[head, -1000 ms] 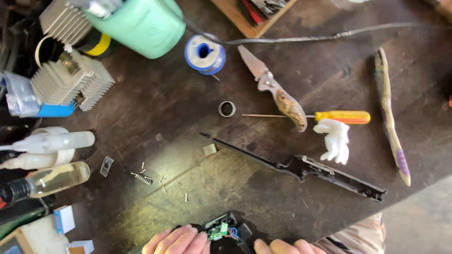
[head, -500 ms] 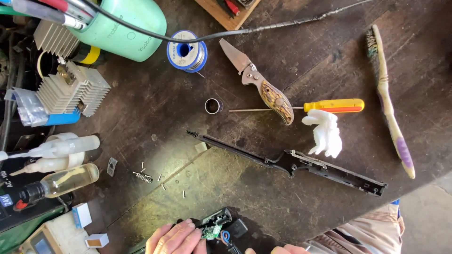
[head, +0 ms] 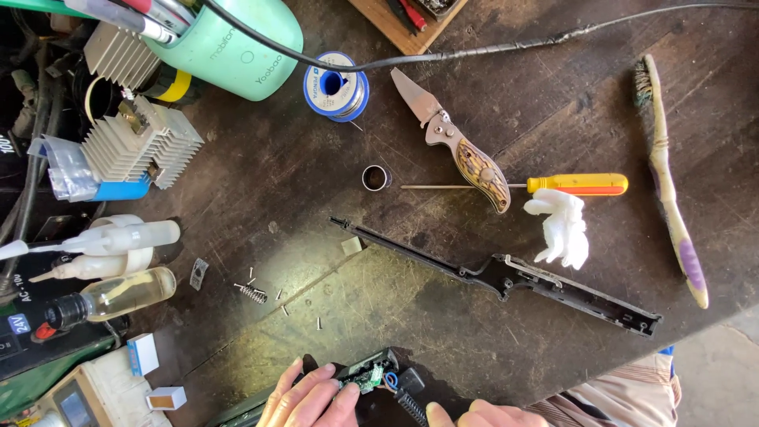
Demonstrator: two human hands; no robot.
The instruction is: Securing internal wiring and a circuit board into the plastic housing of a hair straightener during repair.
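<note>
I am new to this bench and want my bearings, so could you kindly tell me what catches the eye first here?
The long black plastic housing strip lies slantwise across the middle of the dark worn workbench, with an open folding knife with a patterned handle and a yellow-and-orange-handled screwdriver just above it. At the near edge, the left hand touches a small green circuit board while the right hand rests beside it.
</note>
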